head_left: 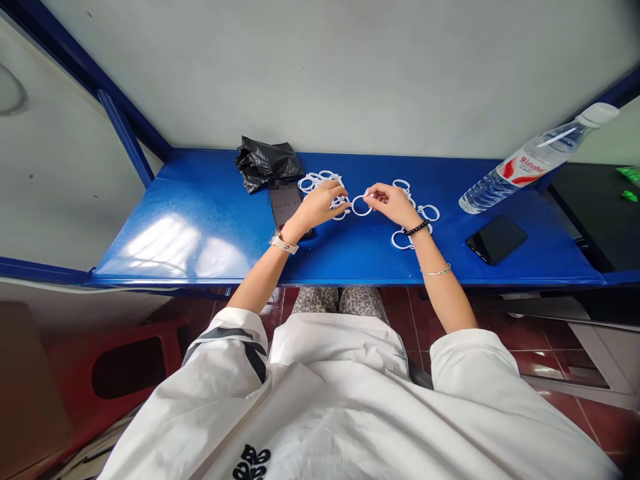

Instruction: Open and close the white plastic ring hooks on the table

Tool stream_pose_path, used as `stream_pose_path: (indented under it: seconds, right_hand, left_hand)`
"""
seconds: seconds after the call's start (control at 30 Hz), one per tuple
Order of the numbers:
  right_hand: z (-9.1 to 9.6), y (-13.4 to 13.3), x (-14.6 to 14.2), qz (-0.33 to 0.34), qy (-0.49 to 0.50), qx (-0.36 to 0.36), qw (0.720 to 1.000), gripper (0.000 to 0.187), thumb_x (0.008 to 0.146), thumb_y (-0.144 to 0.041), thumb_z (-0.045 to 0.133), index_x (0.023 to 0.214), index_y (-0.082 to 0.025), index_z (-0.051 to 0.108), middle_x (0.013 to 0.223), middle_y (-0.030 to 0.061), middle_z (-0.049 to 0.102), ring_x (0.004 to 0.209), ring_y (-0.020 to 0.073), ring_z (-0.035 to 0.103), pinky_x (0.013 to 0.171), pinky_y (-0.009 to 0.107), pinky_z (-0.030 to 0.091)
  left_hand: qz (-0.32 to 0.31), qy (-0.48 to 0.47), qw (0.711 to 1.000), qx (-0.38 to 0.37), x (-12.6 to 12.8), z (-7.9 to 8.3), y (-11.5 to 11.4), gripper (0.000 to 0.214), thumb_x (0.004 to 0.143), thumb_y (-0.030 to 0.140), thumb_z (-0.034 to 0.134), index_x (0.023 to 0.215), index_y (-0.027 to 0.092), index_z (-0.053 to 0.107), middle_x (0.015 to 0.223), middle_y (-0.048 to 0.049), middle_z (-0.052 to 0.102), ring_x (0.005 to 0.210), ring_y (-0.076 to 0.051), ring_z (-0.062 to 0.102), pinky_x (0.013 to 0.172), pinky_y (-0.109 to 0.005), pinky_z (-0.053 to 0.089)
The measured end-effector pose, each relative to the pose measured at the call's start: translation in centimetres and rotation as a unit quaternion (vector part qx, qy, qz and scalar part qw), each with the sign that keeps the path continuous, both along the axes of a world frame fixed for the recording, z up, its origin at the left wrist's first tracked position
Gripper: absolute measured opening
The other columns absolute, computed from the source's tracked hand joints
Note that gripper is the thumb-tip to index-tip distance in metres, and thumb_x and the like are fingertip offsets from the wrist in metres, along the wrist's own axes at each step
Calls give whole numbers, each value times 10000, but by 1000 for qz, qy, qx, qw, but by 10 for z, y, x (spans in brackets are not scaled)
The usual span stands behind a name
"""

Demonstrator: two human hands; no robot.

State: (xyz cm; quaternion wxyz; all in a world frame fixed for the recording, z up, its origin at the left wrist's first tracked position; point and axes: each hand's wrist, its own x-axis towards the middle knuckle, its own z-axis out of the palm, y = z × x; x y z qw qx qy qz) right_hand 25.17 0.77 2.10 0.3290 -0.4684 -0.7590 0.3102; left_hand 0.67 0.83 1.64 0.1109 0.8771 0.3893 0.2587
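Observation:
A thin white plastic ring (361,215) is held up just above the blue tabletop, between my two hands. My right hand (394,204) pinches its upper right edge, where a small tab sits, between thumb and finger. My left hand (320,205) has its fingertips closed at the ring's left edge, partly hiding the contact. Under and behind that hand lies a pile of similar white rings (324,175). More loose white rings (402,248) are spread around my right hand and wrist, some of them partly covered.
A crumpled black plastic bag (270,163) rests at the back, beside a phone with a lit timer screen (286,203). To the right are a dark phone (497,240) and a tall labelled water bottle (535,160). A red plastic stool (95,353) stands lower left.

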Motion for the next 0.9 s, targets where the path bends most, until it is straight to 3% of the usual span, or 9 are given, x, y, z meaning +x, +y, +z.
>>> stream_pose_path:
  seconds: [0.27,0.57,0.9]
  right_hand:
    - [-6,-6,-14,26,87,-17,996,323,822,-530,776,890,-227,689,730,24,720,648,204,681,674,369,589]
    - [-10,-10,-24,26,148,-57,987,411,805,-531,822,1056,-236,685,724,-12,722,642,172,688,671,327,614]
    - [3,-14,-21,83,207,-85,971,520,817,-697,790,1083,-259,705,783,3,748,709,185,712,749,347,646]
  left_hand:
    - [-25,37,999,2,6,1,-11,493,905,516,773,1191,126,679,1121,-157,710,1023,-292,696,819,-338,525]
    - [-1,77,997,25,10,2,-13,482,939,473,734,1246,110,660,1110,-170,719,1055,-314,697,856,-365,532]
    - [2,24,1000,4,7,7,-14,432,897,365,708,1263,143,650,1098,-133,725,1051,-289,708,875,-363,552]
